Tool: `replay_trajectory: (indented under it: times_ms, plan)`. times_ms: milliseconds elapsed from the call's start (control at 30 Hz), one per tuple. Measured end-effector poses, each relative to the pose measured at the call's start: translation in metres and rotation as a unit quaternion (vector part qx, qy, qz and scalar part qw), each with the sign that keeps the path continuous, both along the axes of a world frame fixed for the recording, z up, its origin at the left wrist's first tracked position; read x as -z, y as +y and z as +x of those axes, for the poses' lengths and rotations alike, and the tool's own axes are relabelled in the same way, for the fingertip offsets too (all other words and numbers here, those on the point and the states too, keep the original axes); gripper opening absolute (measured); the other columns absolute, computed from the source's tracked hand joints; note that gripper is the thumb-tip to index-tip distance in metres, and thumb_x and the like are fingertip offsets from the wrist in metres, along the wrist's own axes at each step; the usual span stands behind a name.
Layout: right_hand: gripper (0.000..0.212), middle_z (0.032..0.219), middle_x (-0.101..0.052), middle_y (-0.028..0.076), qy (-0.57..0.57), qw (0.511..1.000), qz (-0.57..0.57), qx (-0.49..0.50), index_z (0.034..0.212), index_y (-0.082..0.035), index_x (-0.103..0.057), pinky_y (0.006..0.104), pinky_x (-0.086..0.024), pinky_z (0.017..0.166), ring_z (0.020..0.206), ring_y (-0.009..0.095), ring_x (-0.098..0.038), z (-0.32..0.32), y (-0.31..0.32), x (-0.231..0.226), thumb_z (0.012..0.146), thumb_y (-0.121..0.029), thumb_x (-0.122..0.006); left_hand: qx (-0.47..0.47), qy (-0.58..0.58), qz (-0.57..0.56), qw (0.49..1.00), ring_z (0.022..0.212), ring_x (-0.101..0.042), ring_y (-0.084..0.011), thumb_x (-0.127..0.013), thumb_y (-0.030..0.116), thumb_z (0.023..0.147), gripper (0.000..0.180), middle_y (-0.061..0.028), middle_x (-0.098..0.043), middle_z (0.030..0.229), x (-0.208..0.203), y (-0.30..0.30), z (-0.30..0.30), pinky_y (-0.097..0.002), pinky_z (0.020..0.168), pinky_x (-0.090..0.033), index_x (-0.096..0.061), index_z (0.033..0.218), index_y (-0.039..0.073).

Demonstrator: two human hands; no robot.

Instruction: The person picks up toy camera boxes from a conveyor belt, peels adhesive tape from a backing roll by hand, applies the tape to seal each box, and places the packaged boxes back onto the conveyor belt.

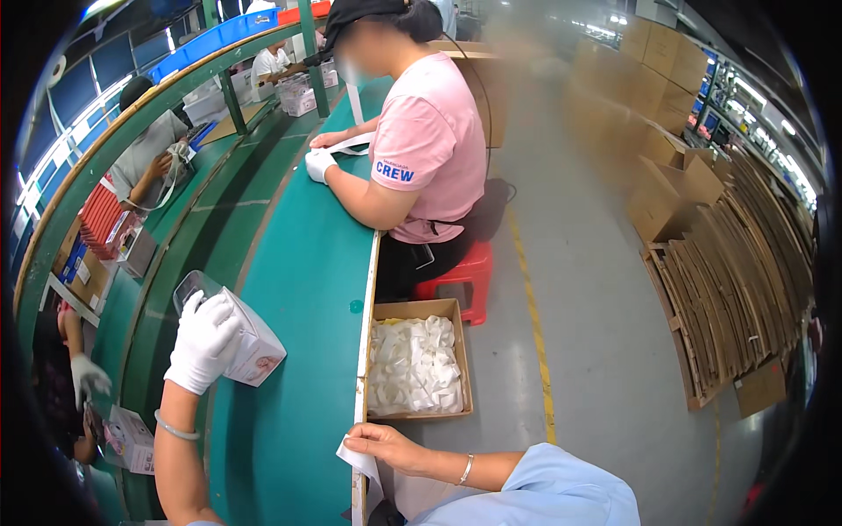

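Note:
My left hand (204,344), in a white glove, grips a white printed box (260,352) at its upper left side. A clear plastic part (195,286) shows at the box's far left end; whether it belongs to the box I cannot tell. The box sits tilted at the left edge of the green worktop (294,294). At the table's right edge my bare right hand (391,445) pinches a white strip (358,457) between thumb and fingers. The strip's lower end hangs down over the edge.
Beside the table stands an open carton (467,390) full of white strips (417,364). A co-worker in pink (430,140) sits ahead on a red stool (474,280), holding a white strip. Another white box (132,441) lies left, near another person's gloved hand (89,377). Flattened cardboard (728,298) is stacked right.

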State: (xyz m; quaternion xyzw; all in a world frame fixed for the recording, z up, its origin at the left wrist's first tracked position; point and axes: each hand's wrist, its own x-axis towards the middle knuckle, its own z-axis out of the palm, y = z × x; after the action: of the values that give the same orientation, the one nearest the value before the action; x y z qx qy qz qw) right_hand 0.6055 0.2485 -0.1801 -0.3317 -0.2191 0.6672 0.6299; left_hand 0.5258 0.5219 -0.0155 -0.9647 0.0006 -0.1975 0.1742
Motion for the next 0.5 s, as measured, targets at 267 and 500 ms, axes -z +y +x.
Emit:
replay_trajectory:
  times_ms: [267,500]
  plan:
    - [0.013,0.084,-0.058,-0.003,0.020,0.999,-0.001,0.029,0.088,-0.006,-0.059,0.0202,-0.041,0.075,0.080,0.003,-0.050,0.002,0.006,-0.005,0.090,-0.018,-0.055,-0.286,-0.275,0.070,0.915,0.121,-0.039,-0.0332,-0.072,0.028,0.070,0.061,-0.0174,-0.039,0.132,0.045,-0.044,0.010,-0.0527,0.099,-0.028,-0.045,0.122,0.010]
    - [0.012,0.089,-0.058,0.000,0.040,0.999,-0.032,-0.010,0.087,-0.007,-0.057,0.0229,-0.044,0.071,0.081,0.007,-0.053,0.004,-0.017,0.005,0.090,-0.018,-0.056,-0.392,-0.491,-0.160,0.761,0.131,-0.022,-0.0397,-0.081,0.034,0.059,0.101,-0.0281,-0.017,0.141,0.099,-0.068,0.025,-0.0430,0.107,-0.022,-0.024,0.134,-0.004]
